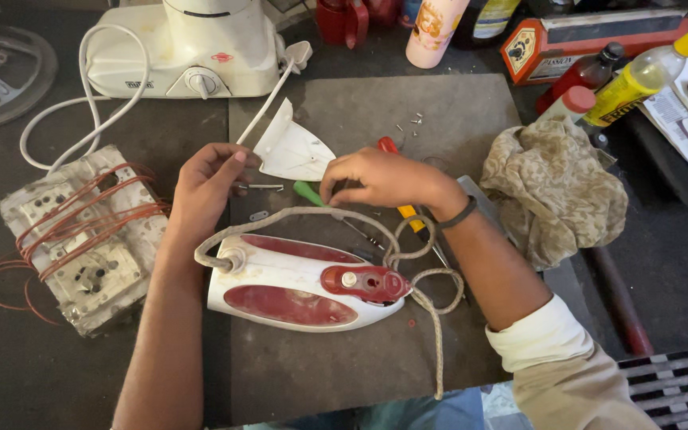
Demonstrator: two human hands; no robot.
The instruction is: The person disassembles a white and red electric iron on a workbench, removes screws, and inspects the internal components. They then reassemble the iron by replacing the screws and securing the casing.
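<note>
White cover plate (292, 150) between left hand (205, 187), right hand (380, 179)

Both hands hold a white pointed plate (292, 150) over the workbench: the left hand (205, 187) at its left edge, the right hand (380, 179) at its right corner. Just nearer lies a red-and-white iron (300, 283) on its side, its braided cord (431, 295) looping right. A crumpled cloth (555, 187) sits to the right, and a white mixer base (189, 52) at the far left.
</note>
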